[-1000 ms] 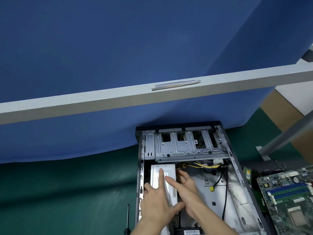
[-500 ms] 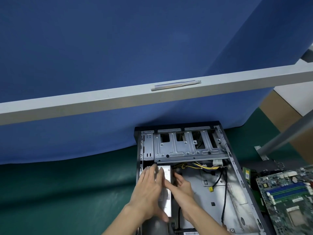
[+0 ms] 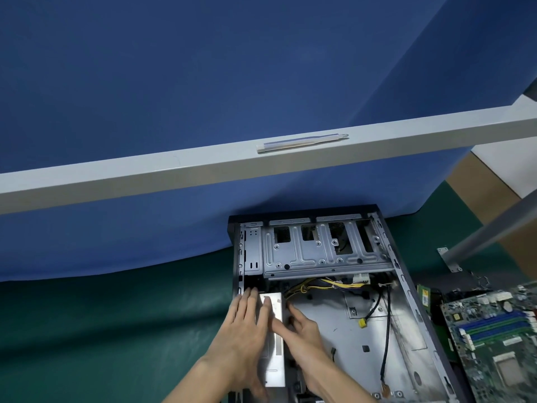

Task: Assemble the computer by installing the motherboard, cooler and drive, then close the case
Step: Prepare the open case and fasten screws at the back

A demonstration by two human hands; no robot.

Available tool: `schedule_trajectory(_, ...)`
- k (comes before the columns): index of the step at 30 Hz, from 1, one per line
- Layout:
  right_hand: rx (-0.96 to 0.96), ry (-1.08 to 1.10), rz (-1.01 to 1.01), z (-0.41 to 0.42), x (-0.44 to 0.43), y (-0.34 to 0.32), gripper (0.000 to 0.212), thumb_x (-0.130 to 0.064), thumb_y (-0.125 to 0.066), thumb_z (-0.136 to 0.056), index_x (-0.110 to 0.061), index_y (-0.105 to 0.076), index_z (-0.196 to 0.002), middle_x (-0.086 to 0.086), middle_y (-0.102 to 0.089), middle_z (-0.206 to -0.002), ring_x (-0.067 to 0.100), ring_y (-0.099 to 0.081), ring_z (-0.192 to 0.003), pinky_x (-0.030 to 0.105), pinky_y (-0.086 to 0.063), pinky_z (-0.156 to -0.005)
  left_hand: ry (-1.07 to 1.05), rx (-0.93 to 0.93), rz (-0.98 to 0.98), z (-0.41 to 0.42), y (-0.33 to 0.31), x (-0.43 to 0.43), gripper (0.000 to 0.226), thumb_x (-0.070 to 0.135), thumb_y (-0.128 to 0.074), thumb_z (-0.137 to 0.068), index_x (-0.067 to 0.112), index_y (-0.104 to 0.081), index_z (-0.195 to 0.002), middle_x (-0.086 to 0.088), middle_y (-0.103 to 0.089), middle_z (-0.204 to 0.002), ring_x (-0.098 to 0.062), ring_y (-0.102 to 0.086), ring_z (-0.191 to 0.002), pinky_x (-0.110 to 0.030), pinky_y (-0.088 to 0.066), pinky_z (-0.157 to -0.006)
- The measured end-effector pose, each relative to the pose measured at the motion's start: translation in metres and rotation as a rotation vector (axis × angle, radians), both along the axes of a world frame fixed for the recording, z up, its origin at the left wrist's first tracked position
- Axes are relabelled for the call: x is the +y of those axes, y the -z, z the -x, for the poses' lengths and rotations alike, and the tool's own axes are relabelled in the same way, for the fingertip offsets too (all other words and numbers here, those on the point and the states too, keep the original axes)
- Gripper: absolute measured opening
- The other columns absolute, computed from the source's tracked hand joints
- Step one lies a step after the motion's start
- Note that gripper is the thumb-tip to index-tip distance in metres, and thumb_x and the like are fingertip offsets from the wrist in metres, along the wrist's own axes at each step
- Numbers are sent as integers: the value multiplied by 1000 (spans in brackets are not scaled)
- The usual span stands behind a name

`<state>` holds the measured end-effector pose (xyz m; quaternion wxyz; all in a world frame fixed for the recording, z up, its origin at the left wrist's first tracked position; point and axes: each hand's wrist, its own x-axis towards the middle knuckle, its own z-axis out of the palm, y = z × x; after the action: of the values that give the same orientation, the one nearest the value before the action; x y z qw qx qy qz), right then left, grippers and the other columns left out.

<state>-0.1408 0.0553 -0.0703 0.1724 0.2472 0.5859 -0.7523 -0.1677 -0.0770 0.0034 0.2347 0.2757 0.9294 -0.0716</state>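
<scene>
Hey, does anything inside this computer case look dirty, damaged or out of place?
Dark smudges streak the case floor near its right wall, beside the black cable; dirt or scorching, I cannot tell. Otherwise nothing stands out.

One wide-angle camera, worn on the head, looks forward and down from close above the bench [image 3: 116, 330]. The blue backdrop [image 3: 203, 82] fills the upper frame. The open case [image 3: 406, 330] lies near at lower centre-right, with both forearms [image 3: 203, 373] crossing the bottom edge.
</scene>
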Motion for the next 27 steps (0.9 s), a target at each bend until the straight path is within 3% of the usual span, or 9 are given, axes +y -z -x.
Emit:
schedule_trajectory(4, -16, -12, -13, 0, -7, -1, 17, -25, -75, -83, -36, -68, -94, -14, -74, -83, -3, -67, -89, 19, -54, -79, 54, 7, 18, 2, 1, -4, 136, 59, -80, -49, -1, -3, -145, -24, -2, -151, -37, 8, -142, -48, 18, -113)
schedule_trajectory(6, -22, -19, 5, -1, -8, -3, 16, -25, -74, -84, -38, -68, -90, -15, -74, -82, -5, -67, -86, 17, -53, -77, 87, 18, 29, 3, 1, -4, 141, 62, -79, -48, 0, 0, -145, -26, -4, -150, -39, 4, -141, -48, 21, -112)
schedule_trajectory(8, -32, -19, 35, -2, -8, -2, 23, -24, -71, -86, -40, -63, -100, -15, -74, -93, -8, -65, -89, 14, -52, -75, 105, 24, 42, 5, 3, -1, 149, 65, -79, -47, 3, 14, -146, -28, -2, -150, -41, 6, -141, -48, 22, -111)
schedule_trajectory(10, -41, -29, 25, -3, -6, -2, 31, -26, -69, -88, -45, -57, -110, -9, -69, -109, -5, -60, -102, 22, -50, -92, 111, 24, 42, 7, 5, 1, 155, 65, -80, -47, 7, 26, -144, -30, -1, -150, -43, 7, -140, -50, 22, -111)
schedule_trajectory(14, -78, -60, 30, -3, -3, -4, 49, -29, -66, -90, -41, -48, -134, -21, -65, -114, -5, -56, -107, 21, -42, -98, 150, 37, 72, 8, 5, 3, 158, 68, -79, -46, 8, 34, -140, -33, -7, -146, -47, -2, -137, -54, 19, -111)
schedule_trajectory(17, -82, -149, -1, -6, 5, -2, 41, -37, -66, -88, -46, -54, -126, -35, -63, -99, -12, -56, -91, 27, -39, -92, 184, 38, 107, 10, 5, 6, 156, 68, -78, -49, 11, 35, -140, -36, -8, -144, -49, -3, -136, -58, 16, -111)
schedule_trajectory(20, -106, -254, 14, -2, 15, -1, 27, -36, -65, -89, -41, -59, -115, -30, -69, -93, -4, -62, -88, 44, -43, -95, 206, 40, 123, 13, 5, 7, 150, 65, -78, -53, 12, 28, -144, -35, -14, -140, -48, -8, -133, -58, 18, -107)
schedule_trajectory(23, -233, -192, 93, 7, 29, 0, 20, -24, -58, -94, -23, -62, -114, -12, -75, -84, 3, -69, -75, 29, -55, -58, 203, 37, 140, 12, 4, 5, 149, 69, -76, -50, 14, 23, -146, -31, -14, -140, -46, -9, -133, -57, 18, -108)
schedule_trajectory(27, -412, -257, -50, -2, 36, 17, 38, 4, -41, -98, -8, -52, -132, 8, -69, -101, 20, -61, -103, 35, -54, -75, 172, 4, 151, 10, 8, 4, 150, 69, -76, -49, 16, 25, -145, -34, 5, -149, -46, 12, -139, -61, 23, -105)
